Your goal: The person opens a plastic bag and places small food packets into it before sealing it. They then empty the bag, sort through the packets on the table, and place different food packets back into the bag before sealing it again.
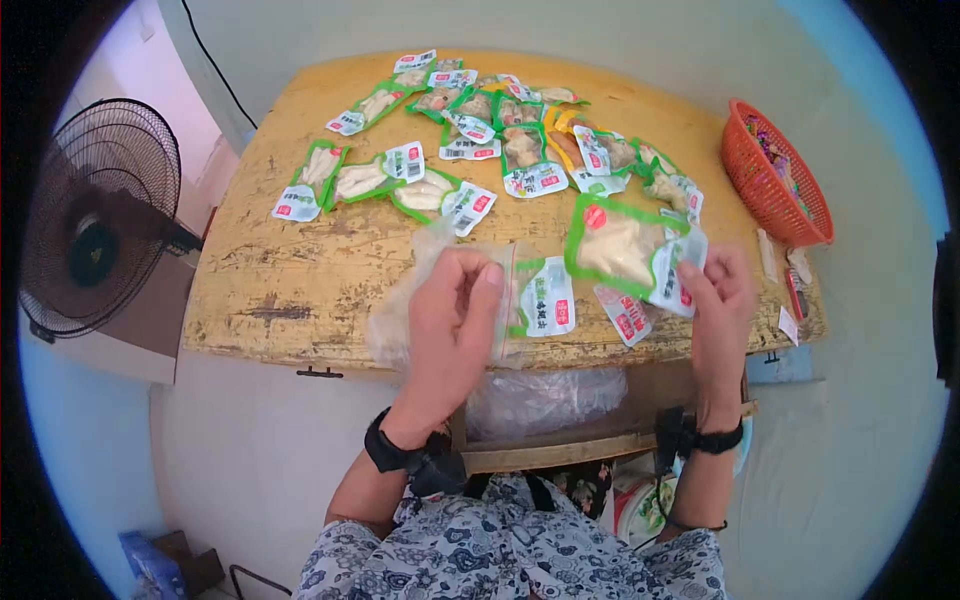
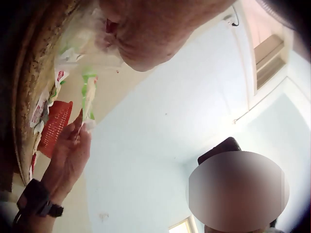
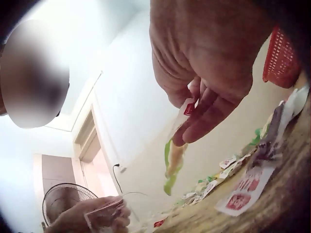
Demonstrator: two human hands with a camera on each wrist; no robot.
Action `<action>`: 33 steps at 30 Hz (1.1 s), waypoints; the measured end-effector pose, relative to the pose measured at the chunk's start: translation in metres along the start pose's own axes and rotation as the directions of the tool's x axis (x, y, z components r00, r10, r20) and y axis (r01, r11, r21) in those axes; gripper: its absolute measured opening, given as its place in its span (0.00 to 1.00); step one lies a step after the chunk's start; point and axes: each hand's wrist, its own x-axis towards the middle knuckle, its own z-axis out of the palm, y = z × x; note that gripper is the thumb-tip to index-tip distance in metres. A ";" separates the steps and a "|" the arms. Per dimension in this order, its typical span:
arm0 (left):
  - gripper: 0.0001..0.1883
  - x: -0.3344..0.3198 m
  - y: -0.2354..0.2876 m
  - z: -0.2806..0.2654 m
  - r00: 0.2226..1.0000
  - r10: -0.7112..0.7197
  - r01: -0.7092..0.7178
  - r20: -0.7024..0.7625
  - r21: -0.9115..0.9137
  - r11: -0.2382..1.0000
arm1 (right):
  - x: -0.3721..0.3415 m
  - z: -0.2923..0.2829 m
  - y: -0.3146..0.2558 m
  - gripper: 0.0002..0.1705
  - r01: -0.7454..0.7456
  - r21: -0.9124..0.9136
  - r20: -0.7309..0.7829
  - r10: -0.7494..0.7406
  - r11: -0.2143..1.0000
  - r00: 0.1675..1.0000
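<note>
Between the thumb and fingers of my right hand (image 1: 722, 300) is the white end of a green-edged snack packet (image 1: 615, 245), raised above the table's front part. Pale pieces of food show through its window. My left hand (image 1: 455, 310) grips a clear plastic zip bag (image 1: 400, 310) near its red-lined mouth; the right wrist view shows the bag's clear edge (image 3: 104, 213) at the fingers. Just right of that mouth lies another green and white packet (image 1: 548, 297), partly overlapped by the bag. Below the raised packet, a white packet with red print (image 1: 625, 315) lies on the wood.
Several more snack packets (image 1: 360, 180) spread over the back and left of the worn yellow table (image 1: 270, 270). A red basket (image 1: 735, 170) with colourful small packs stands at the right edge. An open drawer (image 1: 560, 455) holding clear plastic juts out in front. A fan (image 1: 100, 220) stands left.
</note>
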 end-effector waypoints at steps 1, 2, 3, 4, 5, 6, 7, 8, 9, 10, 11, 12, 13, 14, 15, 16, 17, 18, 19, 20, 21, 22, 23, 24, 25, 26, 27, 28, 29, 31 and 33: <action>0.06 0.001 0.002 0.001 1.000 -0.009 0.009 -0.001 -0.008 1.000 | -0.012 0.000 -0.002 0.09 -0.028 0.014 0.006 0.027 1.000 1.000; 0.06 0.002 0.006 0.002 1.000 -0.015 0.015 -0.002 -0.016 1.000 | -0.023 0.001 -0.004 0.10 -0.053 0.027 0.011 0.053 0.998 0.999; 0.06 0.002 0.008 0.004 1.000 -0.022 0.022 0.000 -0.026 0.999 | -0.033 0.003 -0.005 0.10 -0.079 0.040 0.014 0.078 0.996 0.997; 0.06 0.001 0.009 0.005 1.000 -0.018 0.018 -0.003 -0.005 1.000 | -0.042 0.006 -0.006 0.10 -0.092 0.050 0.026 0.091 0.995 0.996; 0.06 0.000 0.010 0.006 1.000 -0.016 0.016 -0.004 0.016 1.000 | -0.051 0.011 -0.006 0.10 -0.106 0.059 0.037 0.104 0.993 0.994; 0.06 -0.002 0.010 0.007 1.000 -0.013 0.013 -0.007 0.035 0.999 | -0.058 0.016 -0.007 0.11 -0.120 0.066 0.050 0.117 0.991 0.992; 0.06 -0.003 0.014 0.010 1.000 -0.013 0.014 -0.008 0.057 0.998 | -0.064 0.020 -0.005 0.12 -0.148 0.094 0.073 0.142 0.984 0.987; 0.06 -0.005 0.020 0.012 1.000 -0.013 0.014 -0.010 0.080 0.997 | -0.069 0.026 -0.001 0.12 -0.174 0.133 0.106 0.161 0.976 0.981; 0.06 -0.007 0.023 0.014 1.000 -0.013 0.014 -0.013 0.103 0.995 | -0.074 0.032 0.005 0.12 -0.201 0.172 0.140 0.178 0.964 0.974; 0.06 -0.008 0.023 0.014 0.998 0.053 -0.048 -0.019 0.178 0.983 | -0.077 0.039 0.009 0.11 -0.228 0.210 0.174 0.193 0.951 0.966; 0.06 -0.008 0.022 0.014 0.993 0.119 -0.111 -0.018 0.251 0.962 | -0.080 0.044 0.012 0.11 -0.253 0.229 0.226 0.202 0.940 0.953; 0.07 -0.009 0.022 0.014 0.983 0.185 -0.172 -0.011 0.321 0.931 | -0.082 0.051 0.014 0.11 -0.280 0.255 0.253 0.216 0.925 0.943; 0.05 -0.010 0.023 0.014 0.978 0.211 -0.197 -0.001 0.357 0.913 | -0.083 0.059 0.015 0.11 -0.307 0.280 0.279 0.229 0.910 0.932; 0.04 -0.011 0.024 0.013 0.972 0.235 -0.220 0.010 0.392 0.893 | -0.083 0.065 0.015 0.11 -0.335 0.302 0.307 0.242 0.892 0.920; 0.03 -0.013 0.024 0.013 0.966 0.259 -0.243 0.021 0.425 0.872 | -0.083 0.068 0.012 0.10 -0.351 0.278 0.355 0.244 0.894 0.902; 0.04 -0.015 0.024 0.014 0.972 0.235 -0.220 0.015 0.408 0.886 | -0.084 0.073 0.012 0.10 -0.340 0.258 0.378 0.230 0.904 0.897; 0.05 -0.016 0.023 0.015 0.977 0.211 -0.198 0.009 0.388 0.900 | -0.085 0.078 0.013 0.09 -0.328 0.237 0.399 0.216 0.915 0.891; 0.06 -0.017 0.022 0.015 0.982 0.189 -0.177 0.002 0.366 0.914 | -0.086 0.082 0.014 0.09 -0.312 0.214 0.421 0.200 0.926 0.885; 0.06 -0.016 0.021 0.015 0.983 0.185 -0.172 0.001 0.370 0.913 | -0.088 0.084 0.013 0.10 -0.116 -0.006 0.404 0.108 0.993 0.908; 0.05 -0.016 0.020 0.015 0.984 0.180 -0.166 -0.001 0.372 0.913 | -0.089 0.084 0.010 0.12 -0.012 -0.117 0.407 0.059 0.993 0.912; 0.05 -0.016 0.019 0.014 0.985 0.174 -0.160 -0.004 0.375 0.913 | -0.090 0.084 0.003 0.13 0.091 -0.225 0.416 0.012 0.970 0.909; 0.04 -0.016 0.017 0.013 0.983 0.183 -0.172 0.002 0.360 0.917 | -0.091 0.084 0.000 0.15 0.192 -0.329 0.431 -0.034 0.925 0.902; 0.04 -0.017 0.014 0.011 0.981 0.193 -0.183 0.007 0.345 0.920 | -0.092 0.084 0.000 0.17 0.136 -0.310 0.410 0.003 0.941 0.912; 0.05 -0.018 0.012 0.008 0.979 0.202 -0.194 0.012 0.330 0.924 | -0.092 0.083 0.001 0.19 0.079 -0.290 0.390 0.042 0.954 0.920; 0.10 -0.018 0.012 0.006 0.959 0.280 -0.270 0.038 0.425 0.864 | -0.092 0.082 0.001 0.22 0.022 -0.269 0.371 0.082 0.963 0.925; 0.15 -0.020 0.011 0.002 0.932 0.354 -0.339 0.072 0.513 0.788 | -0.090 0.079 0.002 0.24 0.010 -0.236 0.353 0.076 0.972 0.933; 0.20 -0.021 0.011 -0.002 0.900 0.422 -0.401 0.112 0.592 0.698 | -0.088 0.076 0.002 0.26 -0.002 -0.203 0.335 0.072 0.979 0.939; 0.26 -0.024 0.014 -0.007 0.898 0.402 -0.420 0.181 0.630 0.654 | -0.085 0.072 0.003 0.28 -0.014 -0.170 0.316 0.068 0.985 0.946; 0.31 -0.027 0.021 -0.013 0.892 0.378 -0.442 0.249 0.658 0.609 | -0.083 0.070 0.004 0.29 -0.005 -0.174 0.320 0.061 0.985 0.945; 0.41 -0.033 0.022 -0.021 0.891 0.301 -0.454 0.339 0.656 0.604 | -0.081 0.067 0.009 0.31 0.013 -0.178 0.334 0.048 0.984 0.941; 0.48 -0.039 0.017 -0.029 0.901 0.205 -0.413 0.383 0.608 0.678 | -0.081 0.068 0.013 0.33 0.096 -0.240 0.312 -0.017 0.966 0.950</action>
